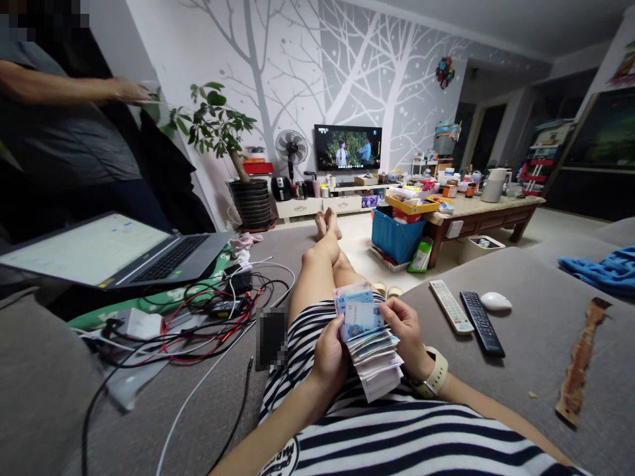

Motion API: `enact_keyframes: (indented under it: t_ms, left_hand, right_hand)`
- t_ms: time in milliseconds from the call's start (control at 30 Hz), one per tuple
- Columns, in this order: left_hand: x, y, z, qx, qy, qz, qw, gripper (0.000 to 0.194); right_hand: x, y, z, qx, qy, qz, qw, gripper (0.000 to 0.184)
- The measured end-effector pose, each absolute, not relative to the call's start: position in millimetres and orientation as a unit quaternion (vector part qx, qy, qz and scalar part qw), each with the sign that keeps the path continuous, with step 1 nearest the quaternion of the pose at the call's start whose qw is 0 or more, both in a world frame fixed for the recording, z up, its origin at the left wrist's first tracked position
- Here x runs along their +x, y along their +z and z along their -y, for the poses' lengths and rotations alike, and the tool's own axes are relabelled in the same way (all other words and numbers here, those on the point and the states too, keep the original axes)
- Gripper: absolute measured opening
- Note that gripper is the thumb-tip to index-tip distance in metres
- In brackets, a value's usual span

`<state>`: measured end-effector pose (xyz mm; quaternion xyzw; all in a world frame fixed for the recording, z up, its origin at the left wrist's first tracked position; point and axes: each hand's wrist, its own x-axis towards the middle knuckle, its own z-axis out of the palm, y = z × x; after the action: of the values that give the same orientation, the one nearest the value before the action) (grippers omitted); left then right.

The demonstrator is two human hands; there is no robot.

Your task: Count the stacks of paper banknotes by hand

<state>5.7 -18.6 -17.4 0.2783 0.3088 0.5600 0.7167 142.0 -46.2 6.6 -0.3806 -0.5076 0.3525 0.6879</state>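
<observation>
Over my lap I hold a fanned wad of paper notes (374,360) that look like banknotes, printed in blue, pink and white. My left hand (330,354) is closed around the wad's left side, its thumb at the edge. At the upper right, the thumb and fingers of my right hand (404,330) pinch the corner of a light blue note (362,318). Behind that note, other blue and pink ones show. The lower part of the wad spreads in overlapping layers toward my body. A cream watch (437,373) is on my right wrist.
On the sofa to my right lie a white remote (450,305), a black remote (481,322) and a white mouse (496,302). Tangled cables (233,304) and an open laptop (163,258) are at left. A person (74,132) stands beyond the laptop, one arm stretched out.
</observation>
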Motion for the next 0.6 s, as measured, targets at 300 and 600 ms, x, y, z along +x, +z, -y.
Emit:
enact_keyframes:
  t_ms: [300,600]
  left_hand:
    - [3.7,-22.6,15.7,0.297,0.567,-0.314,0.701,0.021]
    - [4.5,-18.9,18.2,0.288,0.567,-0.319,0.703,0.029]
  right_hand:
    - [140.1,8.5,47.1,-0.379,0.357,0.501,0.691,0.040]
    - [140.3,7.8,47.1,-0.367,0.363,0.500,0.695,0.036]
